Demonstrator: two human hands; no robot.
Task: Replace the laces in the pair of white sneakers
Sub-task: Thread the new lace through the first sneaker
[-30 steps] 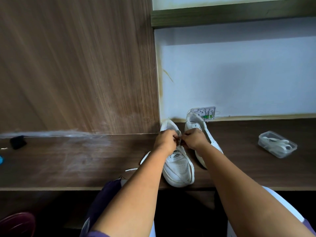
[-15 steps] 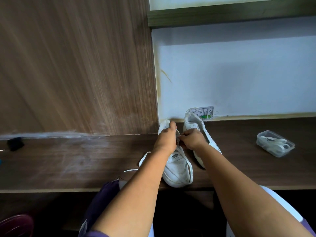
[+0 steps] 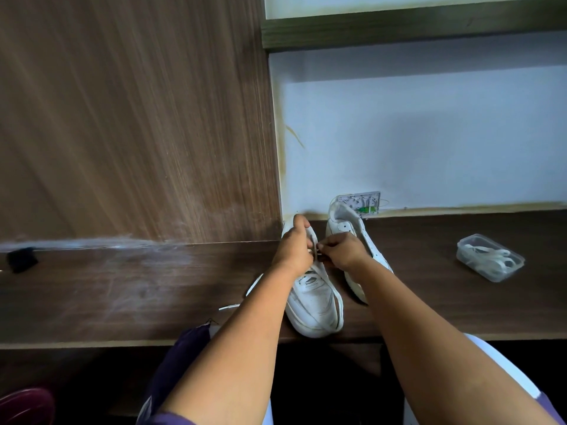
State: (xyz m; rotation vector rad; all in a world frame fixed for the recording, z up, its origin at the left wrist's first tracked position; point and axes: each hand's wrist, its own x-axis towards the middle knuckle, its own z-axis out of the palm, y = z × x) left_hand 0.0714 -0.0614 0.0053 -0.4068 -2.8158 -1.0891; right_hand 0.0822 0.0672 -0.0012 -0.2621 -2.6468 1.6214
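Two white sneakers stand side by side on the dark wooden desk (image 3: pixel 122 289), toes toward me. The left sneaker (image 3: pixel 313 305) is under both my hands. My left hand (image 3: pixel 293 246) grips the sneaker's collar and tongue from the left. My right hand (image 3: pixel 340 251) pinches the white lace (image 3: pixel 317 251) at the upper eyelets. A loose lace end (image 3: pixel 230 307) trails onto the desk to the left. The right sneaker (image 3: pixel 352 231) stands just behind my right wrist, partly hidden by it.
A clear plastic tub (image 3: pixel 489 257) holding white laces sits on the desk at the right. A wall socket (image 3: pixel 363 202) is behind the sneakers. A wooden panel (image 3: pixel 138 118) rises at the back left, with a small black object (image 3: pixel 21 259) at its foot.
My left hand has shifted up toward the sneaker's collar, its fingers reaching further back. My right hand stays pinching the lace at nearly the same spot.
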